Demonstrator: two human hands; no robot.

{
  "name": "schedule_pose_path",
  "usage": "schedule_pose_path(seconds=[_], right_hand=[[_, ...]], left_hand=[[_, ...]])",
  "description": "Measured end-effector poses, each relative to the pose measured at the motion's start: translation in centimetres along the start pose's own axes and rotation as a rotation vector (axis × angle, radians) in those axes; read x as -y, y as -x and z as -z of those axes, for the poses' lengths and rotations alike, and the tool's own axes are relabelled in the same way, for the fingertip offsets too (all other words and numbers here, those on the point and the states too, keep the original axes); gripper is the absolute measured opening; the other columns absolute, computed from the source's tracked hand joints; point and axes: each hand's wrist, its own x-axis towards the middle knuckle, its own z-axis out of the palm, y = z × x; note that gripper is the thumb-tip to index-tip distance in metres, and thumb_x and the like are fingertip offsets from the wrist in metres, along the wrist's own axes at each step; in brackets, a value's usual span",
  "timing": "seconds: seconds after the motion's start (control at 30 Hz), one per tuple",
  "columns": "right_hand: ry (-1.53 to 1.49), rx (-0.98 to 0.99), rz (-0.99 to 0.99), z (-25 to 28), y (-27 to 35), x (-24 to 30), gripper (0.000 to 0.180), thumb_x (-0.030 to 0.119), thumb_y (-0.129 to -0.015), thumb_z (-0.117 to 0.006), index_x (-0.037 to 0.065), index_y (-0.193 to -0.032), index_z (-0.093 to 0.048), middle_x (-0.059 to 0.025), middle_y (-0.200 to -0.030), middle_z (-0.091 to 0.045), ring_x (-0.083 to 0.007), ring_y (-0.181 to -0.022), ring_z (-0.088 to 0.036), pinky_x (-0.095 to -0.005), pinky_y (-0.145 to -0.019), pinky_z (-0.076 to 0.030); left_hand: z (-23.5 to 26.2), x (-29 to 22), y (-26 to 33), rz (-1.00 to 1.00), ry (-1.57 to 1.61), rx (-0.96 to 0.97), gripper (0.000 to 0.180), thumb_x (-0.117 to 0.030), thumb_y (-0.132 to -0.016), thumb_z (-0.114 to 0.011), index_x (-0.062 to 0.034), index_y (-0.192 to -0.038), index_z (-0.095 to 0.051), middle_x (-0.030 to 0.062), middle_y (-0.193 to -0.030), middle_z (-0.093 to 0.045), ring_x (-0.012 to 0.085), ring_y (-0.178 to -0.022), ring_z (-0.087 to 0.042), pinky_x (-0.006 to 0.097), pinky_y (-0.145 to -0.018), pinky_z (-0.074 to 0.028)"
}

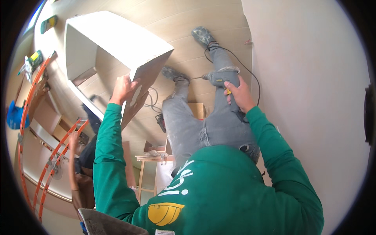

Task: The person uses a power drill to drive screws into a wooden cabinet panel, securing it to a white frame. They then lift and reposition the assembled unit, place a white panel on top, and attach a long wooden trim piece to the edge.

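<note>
My right hand (pixel 241 95) is wrapped around the handle of a grey corded power drill (pixel 224 77), held over my right thigh. Its long thin bit points left, and its black cord (pixel 250 69) loops past my leg. Further left, my left hand (pixel 123 89) grips the edge of a white open-fronted cabinet box (pixel 117 37). The box is tilted, and its near brown, unfinished side (pixel 147 80) faces me. My left fingers partly curl out of sight over that edge.
An orange ladder (pixel 33 88) stands at the left, near another person's arm (pixel 73 164). A plain pale wall (pixel 309 78) rises close on my right. Behind me is a wooden stand (pixel 147 158); cable (pixel 154 100) lies by my left foot. Tools (pixel 49 24) rest at the far left.
</note>
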Motion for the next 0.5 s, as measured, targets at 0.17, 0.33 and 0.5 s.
schedule_pose_path(seconds=[0.17,0.33,0.5], right_hand=[[0.056,-0.048,0.128,-0.7,1.2,-0.2,0.051,0.023,-0.097,-0.072,0.003,-0.138,-0.05,-0.0081,-0.081,-0.066,-0.0128,-0.052,-0.057,-0.0296,-0.047,-0.048],[0.058,-0.053,0.295,-0.8,4.9,3.4,0.053,0.02,-0.098,-0.07,0.002,-0.141,-0.047,-0.0072,-0.082,-0.065,-0.0116,-0.054,-0.057,-0.0285,-0.048,-0.048],[0.081,-0.083,0.387,-0.1,10.6,7.4,0.054,0.018,-0.099,-0.069,0.002,-0.143,-0.045,-0.0065,-0.083,-0.066,-0.0107,-0.055,-0.058,-0.0278,-0.05,-0.049]], left_hand=[[11.0,-2.0,7.4,0.149,0.197,0.006,0.033,-0.026,-0.095,-0.076,-0.0011,-0.117,-0.075,0.0109,-0.092,-0.078,0.0137,-0.08,-0.067,0.034,-0.078,-0.055],[19.8,-0.5,10.2,0.145,0.226,-0.118,0.037,-0.035,-0.099,-0.074,0.0008,-0.108,-0.075,-0.0026,-0.082,-0.068,0.0054,-0.073,-0.056,0.027,-0.066,-0.048],[24.6,-0.3,8.6,0.051,0.206,-0.292,0.054,-0.053,-0.098,-0.069,-0.0042,-0.076,-0.06,-0.0053,-0.068,-0.049,0.0062,-0.065,-0.044,0.031,-0.057,-0.04]])
